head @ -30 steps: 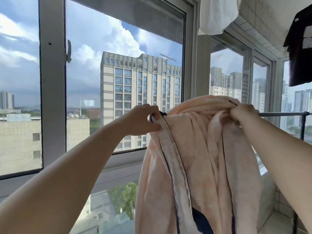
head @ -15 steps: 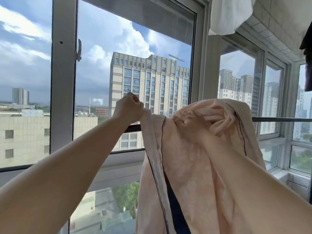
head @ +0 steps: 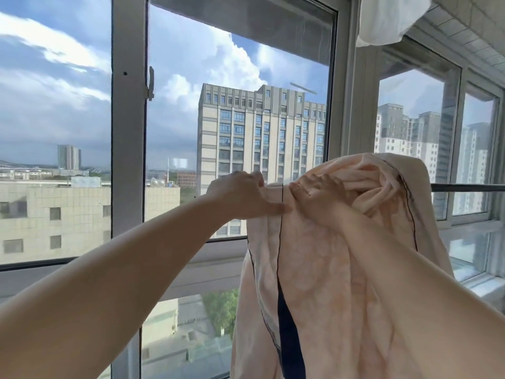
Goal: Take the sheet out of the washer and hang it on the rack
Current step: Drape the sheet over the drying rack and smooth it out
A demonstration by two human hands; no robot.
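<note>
A pale peach sheet (head: 322, 283) with thin dark piping hangs bunched over a black horizontal rack bar (head: 470, 187) in front of the windows. Its folds fall down past the bottom of the view, and a dark strip shows between two of them. My left hand (head: 243, 196) curls over the sheet's left edge at the bar, thumb pointing right. My right hand (head: 318, 199) lies just beside it on the fabric with its fingers spread flat, touching the crumpled top of the sheet. The washer is not in view.
Tall glass windows with grey frames (head: 127, 149) stand right behind the bar, with a handle (head: 150, 83) on the left frame. A white garment (head: 388, 17) hangs from above at the top right. The tiled ledge runs along the right.
My right hand let go of the sheet's right end and moved left, now resting flat next to my left hand. More of the sheet hangs over the bar.
</note>
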